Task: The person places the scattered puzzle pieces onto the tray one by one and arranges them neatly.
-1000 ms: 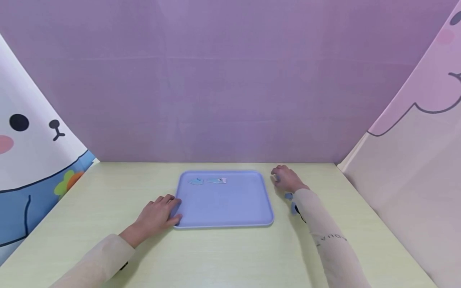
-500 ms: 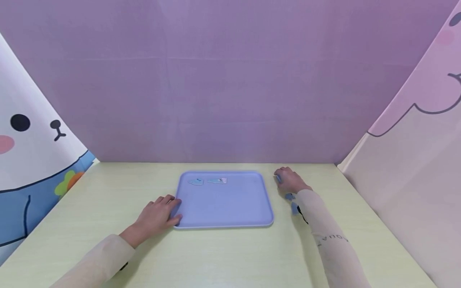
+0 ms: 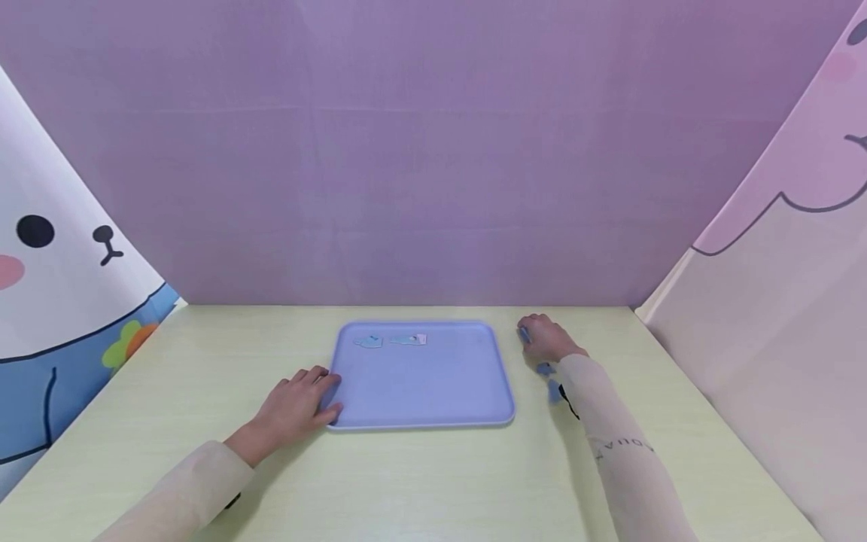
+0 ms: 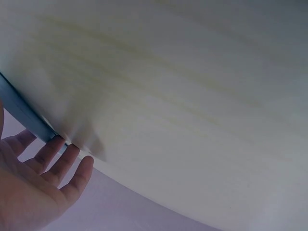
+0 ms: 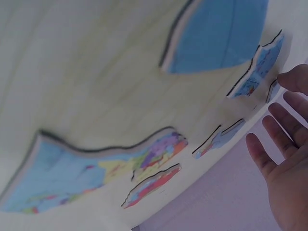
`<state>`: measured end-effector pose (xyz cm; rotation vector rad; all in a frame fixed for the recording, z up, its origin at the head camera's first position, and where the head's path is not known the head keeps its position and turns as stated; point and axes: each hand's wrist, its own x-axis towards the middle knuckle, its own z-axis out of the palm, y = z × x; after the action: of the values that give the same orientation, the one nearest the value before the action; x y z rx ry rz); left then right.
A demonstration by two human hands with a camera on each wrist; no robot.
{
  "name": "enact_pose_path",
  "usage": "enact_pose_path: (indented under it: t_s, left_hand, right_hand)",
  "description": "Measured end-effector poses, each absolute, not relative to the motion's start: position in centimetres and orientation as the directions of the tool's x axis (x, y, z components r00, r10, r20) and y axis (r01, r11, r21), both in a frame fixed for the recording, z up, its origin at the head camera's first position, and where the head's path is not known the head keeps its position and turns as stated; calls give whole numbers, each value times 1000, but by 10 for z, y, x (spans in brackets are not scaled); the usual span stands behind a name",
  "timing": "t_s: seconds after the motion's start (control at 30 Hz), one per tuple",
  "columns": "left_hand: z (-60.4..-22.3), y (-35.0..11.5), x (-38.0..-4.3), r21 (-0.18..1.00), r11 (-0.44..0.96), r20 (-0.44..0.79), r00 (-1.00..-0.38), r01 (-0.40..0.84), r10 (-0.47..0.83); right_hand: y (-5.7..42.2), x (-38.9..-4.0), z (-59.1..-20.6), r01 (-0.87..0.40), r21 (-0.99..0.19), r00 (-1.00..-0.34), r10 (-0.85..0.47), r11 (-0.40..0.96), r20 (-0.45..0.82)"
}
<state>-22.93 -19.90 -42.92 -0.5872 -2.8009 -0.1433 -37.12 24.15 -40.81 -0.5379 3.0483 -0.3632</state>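
Note:
My left hand rests on the left rim of a light blue tray, fingers extended. In the left wrist view its fingers meet the tray's edge. Right of the tray, my right hand is low over the table, with thumb and forefinger at a small blue puzzle piece, apparently pinching it. The right wrist view has this piece at the thumb tip, the other fingers loosely spread. Two flat puzzle pieces, a left one and a right one, lie along the tray's far side.
More puzzle pieces lie under the right forearm, including a plain blue one, a blue map-printed one and a red-printed one. The pale table ends at a purple backdrop, with printed curtains on both sides.
My right hand has shifted slightly right, away from the tray, and its fingers have drawn in at the small blue piece. The left hand and tray have stayed in place.

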Motion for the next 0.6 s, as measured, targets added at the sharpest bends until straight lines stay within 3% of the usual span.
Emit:
enact_pose_path:
  t_s: [0.6]
  left_hand:
    - [-428, -198, -228, 39, 912, 289, -878, 408, 381]
  right_hand:
    - [241, -373, -412, -342, -237, -939, -341, 909, 44]
